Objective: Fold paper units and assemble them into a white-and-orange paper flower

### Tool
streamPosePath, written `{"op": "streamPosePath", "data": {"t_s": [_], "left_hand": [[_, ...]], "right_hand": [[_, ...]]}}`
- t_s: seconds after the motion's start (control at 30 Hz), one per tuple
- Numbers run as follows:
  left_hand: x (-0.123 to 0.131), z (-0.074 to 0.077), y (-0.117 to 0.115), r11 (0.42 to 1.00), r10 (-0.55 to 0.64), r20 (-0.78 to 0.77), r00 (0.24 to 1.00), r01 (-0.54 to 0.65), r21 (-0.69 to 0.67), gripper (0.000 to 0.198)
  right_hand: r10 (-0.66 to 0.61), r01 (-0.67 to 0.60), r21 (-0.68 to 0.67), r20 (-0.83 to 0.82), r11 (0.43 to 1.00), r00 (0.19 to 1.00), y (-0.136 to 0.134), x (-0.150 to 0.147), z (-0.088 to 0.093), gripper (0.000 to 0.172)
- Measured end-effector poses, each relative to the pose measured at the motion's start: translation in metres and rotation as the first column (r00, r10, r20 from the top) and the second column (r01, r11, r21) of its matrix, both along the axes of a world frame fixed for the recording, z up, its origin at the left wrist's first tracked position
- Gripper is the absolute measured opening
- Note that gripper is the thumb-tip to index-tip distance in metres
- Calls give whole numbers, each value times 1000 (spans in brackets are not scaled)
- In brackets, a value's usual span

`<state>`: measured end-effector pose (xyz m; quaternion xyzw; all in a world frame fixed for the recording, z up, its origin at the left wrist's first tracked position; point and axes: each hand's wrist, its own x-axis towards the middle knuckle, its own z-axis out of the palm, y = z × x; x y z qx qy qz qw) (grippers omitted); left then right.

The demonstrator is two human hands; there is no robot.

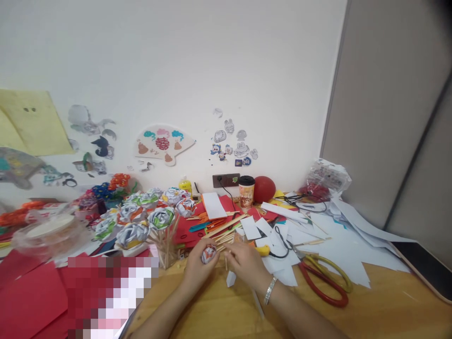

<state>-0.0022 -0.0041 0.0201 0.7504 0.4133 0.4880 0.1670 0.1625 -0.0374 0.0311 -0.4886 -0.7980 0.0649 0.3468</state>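
Observation:
My left hand point(197, 265) is curled round a small paper rose point(208, 254), white with orange and dark streaks. My right hand point(245, 264) is close beside it, thumb and fingers pinched together. A short piece of a thin wooden stick point(226, 263) shows under the right fingertips; whether it joins the rose is hidden. Just behind both hands lies a pile of wooden sticks point(226, 231). Finished-looking paper roses point(161, 217) stand to the left, with a bundle of upright sticks point(168, 249) below them. A white paper strip point(231, 278) lies below the right hand.
Large red-and-yellow-handled scissors point(325, 280) and white paper sheets point(332, 240) lie at right. A yellow-handled glue gun point(263, 250) with a black cord is near my right hand. A lidded paper cup point(246, 193) and red balloon point(264, 189) stand behind. Red paper point(31, 294) covers the left.

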Motion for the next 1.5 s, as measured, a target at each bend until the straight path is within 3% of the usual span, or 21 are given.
{"op": "streamPosePath", "data": {"t_s": [0.2, 0.5, 0.77, 0.97, 1.13, 1.33, 1.5], "left_hand": [[-3, -2, 4, 1000, 9, 18, 1000, -9, -26, 8], [-3, -4, 2, 999, -37, -14, 999, 37, -3, 12], [-2, -1, 1, 998, -47, -27, 999, 48, 43, 6], [-2, 1, -1, 999, -1, -30, 1000, 2, 53, 6], [-2, 1, -1, 996, 8, -23, 1000, -5, 93, 6], [-2, -4, 0, 995, -27, -53, 998, 32, 94, 4], [-1, -4, -2, 994, -43, -72, 996, 50, 93, 3]], "right_hand": [[-101, 93, 52, 171, 994, 980, 8, 4, -7, 17], [-110, 98, 71, 211, 993, 971, 9, 1, -15, 19], [-11, 14, -9, 314, 1000, 949, 7, 3, -18, 17], [3, 34, -91, 384, 995, 923, 9, 5, -16, 19], [-3, 35, -75, 390, 997, 921, 10, 4, -17, 19], [58, -78, 27, 440, 997, 896, 13, -6, -28, 20], [82, -92, 11, 345, 996, 935, 15, -8, -36, 16]]}}
